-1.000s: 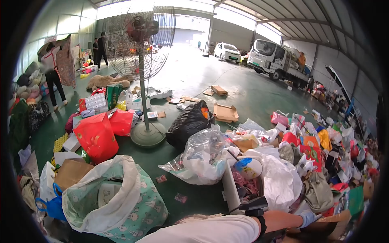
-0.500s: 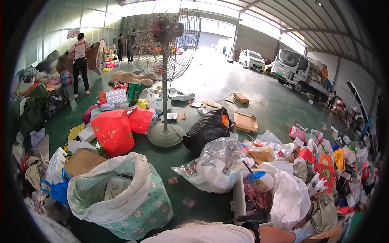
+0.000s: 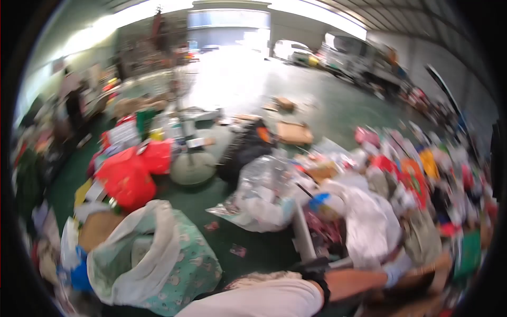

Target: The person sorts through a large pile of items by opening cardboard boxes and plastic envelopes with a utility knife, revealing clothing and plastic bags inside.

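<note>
My left hand (image 3: 397,270), in a pale glove, reaches across to the lower right, with a dark band round the forearm. It is beside the edge of a brown cardboard box (image 3: 441,262). Blur hides its fingers, so I cannot make out a grip. Just above the hand are a white plastic bag (image 3: 369,227) and an olive-grey cloth bag (image 3: 422,238). Left of them stands a white bin (image 3: 303,238) with pinkish stuff inside. My right hand is out of view.
A green rabbit-print sack (image 3: 190,259) stands open at lower left. Beyond are red bags (image 3: 127,177), a fan base (image 3: 193,168), a black bag (image 3: 245,153) and a clear plastic bag (image 3: 266,195). Mixed items pile up at right. A person (image 3: 74,98) stands far left.
The view has swung right and tilted, blurring the scene; most things now sit further left. My left forearm and glove show higher in the frame, with more of the cardboard box visible.
</note>
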The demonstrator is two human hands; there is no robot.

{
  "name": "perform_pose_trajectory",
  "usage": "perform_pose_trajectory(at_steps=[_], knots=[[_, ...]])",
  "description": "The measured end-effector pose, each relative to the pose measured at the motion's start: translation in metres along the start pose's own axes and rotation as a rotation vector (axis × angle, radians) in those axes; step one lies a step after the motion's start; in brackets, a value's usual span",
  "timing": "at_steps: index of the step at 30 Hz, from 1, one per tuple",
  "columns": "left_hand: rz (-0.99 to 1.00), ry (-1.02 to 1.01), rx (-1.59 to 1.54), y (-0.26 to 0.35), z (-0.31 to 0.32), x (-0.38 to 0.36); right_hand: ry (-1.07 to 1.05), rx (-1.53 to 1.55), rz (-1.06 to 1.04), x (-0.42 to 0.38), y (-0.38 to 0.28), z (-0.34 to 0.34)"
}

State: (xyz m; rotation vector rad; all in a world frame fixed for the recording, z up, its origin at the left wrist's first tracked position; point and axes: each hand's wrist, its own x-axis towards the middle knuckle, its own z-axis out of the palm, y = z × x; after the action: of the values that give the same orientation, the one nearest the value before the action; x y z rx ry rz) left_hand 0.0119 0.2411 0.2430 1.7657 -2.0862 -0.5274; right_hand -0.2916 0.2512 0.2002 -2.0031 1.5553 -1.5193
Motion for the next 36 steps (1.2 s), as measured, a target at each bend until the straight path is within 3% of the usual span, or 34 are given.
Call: perform_pose_trajectory(at_steps=[4, 6, 7, 8, 10, 12, 13, 16, 17, 19, 20, 22, 23, 24, 25, 26, 28, 29, 30, 31, 32, 34, 36], knots=[[0.259, 0.140, -0.375, -0.035, 0.042, 0.036, 0.095, 0.443, 0.269, -0.011, -0.044, -0.001], [0.267, 0.144, -0.702, -0.034, 0.055, 0.040, 0.141, 0.620, 0.294, -0.009, -0.055, -0.004], [0.313, 0.183, -0.876, -0.042, 0.073, 0.049, 0.114, 0.659, 0.299, -0.004, -0.060, -0.004], [0.051, 0.024, -0.760, -0.013, 0.037, 0.021, 0.116, 0.645, 0.297, -0.007, -0.061, -0.008], [0.104, 0.014, -0.695, -0.017, 0.039, 0.025, -0.008, 0.471, 0.439, -0.006, -0.085, -0.021], [0.296, 0.151, -0.888, -0.042, 0.071, 0.057, -0.048, 0.518, 0.543, -0.008, -0.092, -0.032], [0.010, -0.013, -1.362, -0.011, 0.043, 0.032, -0.112, 0.574, 0.622, -0.007, -0.092, -0.033], [-0.311, -0.104, -1.674, -0.010, 0.037, 0.034, 0.075, 0.601, 0.624, -0.009, -0.070, -0.032], [-0.314, -0.107, -1.678, -0.012, 0.037, 0.034, 0.118, 0.592, 0.694, -0.008, -0.070, -0.038], [-0.480, -0.424, -1.912, -0.015, 0.034, 0.032, 0.249, 0.635, 0.680, -0.007, -0.067, -0.042], [-0.479, -0.411, -1.926, -0.020, 0.044, 0.039, 0.282, 0.583, 0.711, -0.009, -0.057, -0.046], [-0.478, -0.710, -2.214, -0.044, 0.084, 0.064, 0.359, 0.464, 0.690, -0.016, -0.038, -0.051], [-0.520, -0.677, -2.111, -0.049, 0.113, 0.076, 0.306, 0.416, 0.599, -0.020, -0.016, -0.055], [-0.430, -0.621, -2.089, -0.044, 0.120, 0.075, 0.260, 0.371, 0.505, -0.025, 0.005, -0.061], [-0.344, -0.563, -2.064, -0.037, 0.127, 0.074, 0.312, 0.612, 0.670, -0.022, -0.019, -0.061], [-0.407, -0.219, -1.612, -0.016, 0.120, 0.071, 0.301, 0.650, 0.666, -0.023, 0.000, -0.064], [-0.234, -0.196, -0.783, -0.004, 0.083, 0.054, 0.236, 0.730, 0.992, -0.018, -0.042, -0.072], [-0.149, -0.278, -1.079, -0.007, 0.091, 0.056, 0.116, 0.868, 0.952, -0.033, 0.044, -0.100], [-0.165, -0.232, -1.081, -0.011, 0.073, 0.056, 0.274, 0.546, 0.716, -0.048, 0.063, -0.098], [-0.233, -0.300, -1.210, -0.002, 0.055, 0.055, 0.277, 0.638, 1.038, -0.033, 0.049, -0.098], [-0.298, -0.386, -1.338, 0.005, 0.042, 0.055, 0.315, 0.967, 1.056, -0.038, 0.076, -0.102], [-0.403, -0.814, -1.977, -0.050, 0.071, 0.130, 0.279, 0.982, 0.941, -0.061, 0.115, -0.109], [0.040, -0.279, -2.092, -0.076, -0.068, 0.061, 0.260, 0.900, 1.045, -0.060, 0.058, -0.098]])
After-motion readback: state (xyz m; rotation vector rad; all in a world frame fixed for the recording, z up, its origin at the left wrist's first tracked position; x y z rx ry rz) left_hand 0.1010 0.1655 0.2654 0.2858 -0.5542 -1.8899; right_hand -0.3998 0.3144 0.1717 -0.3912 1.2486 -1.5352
